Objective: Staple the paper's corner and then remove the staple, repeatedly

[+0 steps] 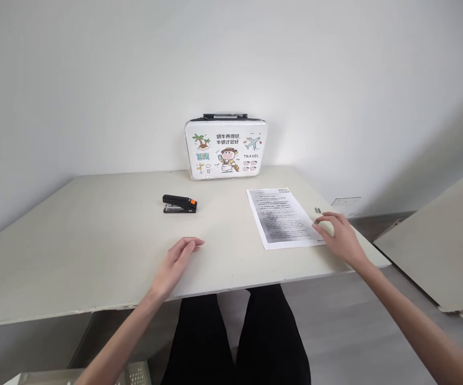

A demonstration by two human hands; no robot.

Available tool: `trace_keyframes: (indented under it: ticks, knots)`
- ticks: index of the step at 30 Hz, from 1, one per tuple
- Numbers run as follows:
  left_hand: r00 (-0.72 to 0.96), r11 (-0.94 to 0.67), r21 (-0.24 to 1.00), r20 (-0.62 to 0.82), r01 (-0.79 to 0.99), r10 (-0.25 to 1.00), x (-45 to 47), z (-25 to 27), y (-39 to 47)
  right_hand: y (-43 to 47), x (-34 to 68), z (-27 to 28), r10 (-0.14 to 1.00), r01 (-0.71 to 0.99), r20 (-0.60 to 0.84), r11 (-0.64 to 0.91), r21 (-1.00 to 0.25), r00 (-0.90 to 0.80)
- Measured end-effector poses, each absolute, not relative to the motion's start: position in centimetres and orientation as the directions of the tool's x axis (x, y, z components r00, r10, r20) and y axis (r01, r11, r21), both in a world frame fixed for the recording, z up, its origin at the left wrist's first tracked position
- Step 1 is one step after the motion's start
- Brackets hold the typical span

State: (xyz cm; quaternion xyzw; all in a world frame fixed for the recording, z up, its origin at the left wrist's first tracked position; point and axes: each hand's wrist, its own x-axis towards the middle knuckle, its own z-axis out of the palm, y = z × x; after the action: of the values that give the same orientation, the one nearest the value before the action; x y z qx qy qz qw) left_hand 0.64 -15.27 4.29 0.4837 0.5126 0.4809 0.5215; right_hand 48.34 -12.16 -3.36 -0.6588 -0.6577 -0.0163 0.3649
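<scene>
My left hand (pixel 177 260) rests at the table's front edge with its fingers loosely extended, and nothing shows in it. Beyond it lies a black stapler (pixel 179 204) with an orange patch on its right end. At the right side, my right hand (pixel 338 235) pinches a small grey strip of staples (pixel 316 221) between thumb and fingertips. Just past those fingertips, more short staple strips (pixel 318 210) lie on the table. A printed sheet of paper (pixel 281 218) lies flat to the left of my right hand, its lower right corner partly covered by the hand.
A white carry case (pixel 226 148) with cartoon prints and a black handle stands upright against the wall at the back of the pale table (pixel 95 230). A light-coloured cabinet (pixel 440 246) is on the right. Under the table at lower left sits a pale plastic basket (pixel 137 373).
</scene>
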Motion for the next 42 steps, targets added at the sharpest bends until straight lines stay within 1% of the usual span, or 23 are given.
trace_keyframes:
  ticks: [2, 4, 6, 9, 11, 15, 21, 25, 30, 35, 40, 42]
  knots:
    - [-0.002, 0.026, 0.994, -0.026, 0.106, 1.0, -0.4, 4.4, -15.5, -11.3, 51.2, -4.5, 0.861, 0.887, 0.464, 0.033, -0.461, 0.209]
    - [-0.002, 0.001, 0.985, -0.001, 0.171, 1.0, -0.9, 4.4, -15.6, -10.3, 53.0, -5.2, 0.868, 0.897, 0.436, -0.021, -0.442, 0.235]
    - [0.027, -0.016, 0.965, 0.01, 0.263, 1.0, -1.0, 4.3, -15.6, -9.5, 54.1, -5.7, 0.878, 0.903, 0.411, -0.055, -0.425, 0.246]
    - [0.094, -0.057, 0.898, 0.018, 0.436, 0.995, -1.1, 4.0, -15.5, -8.8, 54.7, -6.1, 0.889, 0.91, 0.382, -0.085, -0.406, 0.253]
    - [0.112, -0.083, 0.866, 0.031, 0.494, 0.993, -1.3, 3.8, -15.5, -8.8, 54.8, -6.3, 0.886, 0.914, 0.389, -0.088, -0.396, 0.254]
    - [0.109, -0.118, 0.86, 0.073, 0.497, 0.991, -1.4, 3.7, -15.6, -10.1, 53.9, -6.2, 0.857, 0.91, 0.451, -0.049, -0.411, 0.25]
    - [0.119, -0.155, 0.843, 0.109, 0.515, 0.987, -1.2, 3.6, -15.7, -12.3, 50.2, -4.6, 0.836, 0.882, 0.517, 0.089, -0.463, 0.186]
    - [0.132, -0.158, 0.846, 0.104, 0.509, 0.986, -1.2, 3.5, -15.7, -12.9, 47.2, -3.5, 0.858, 0.883, 0.511, 0.204, -0.422, 0.046]
    - [0.128, -0.154, 0.839, 0.101, 0.522, 0.987, -1.2, 3.4, -15.7, -13.0, 44.8, -3.3, 0.898, 0.877, 0.419, 0.304, -0.373, -0.133]
    - [0.14, -0.185, 0.824, 0.129, 0.536, 0.982, -1.2, 3.6, -15.8, -13.4, 43.7, -3.3, 0.906, 0.888, 0.374, 0.327, -0.323, -0.198]
    - [0.163, -0.21, 0.812, 0.143, 0.544, 0.976, -1.2, 3.0, -15.6, -15.5, 40.8, -3.0, 0.872, 0.877, 0.424, 0.384, -0.289, -0.242]
    - [0.205, -0.258, 0.796, 0.172, 0.547, 0.964, -0.7, 2.6, -15.4, -16.8, 38.7, -2.7, 0.857, 0.864, 0.441, 0.415, -0.284, -0.267]
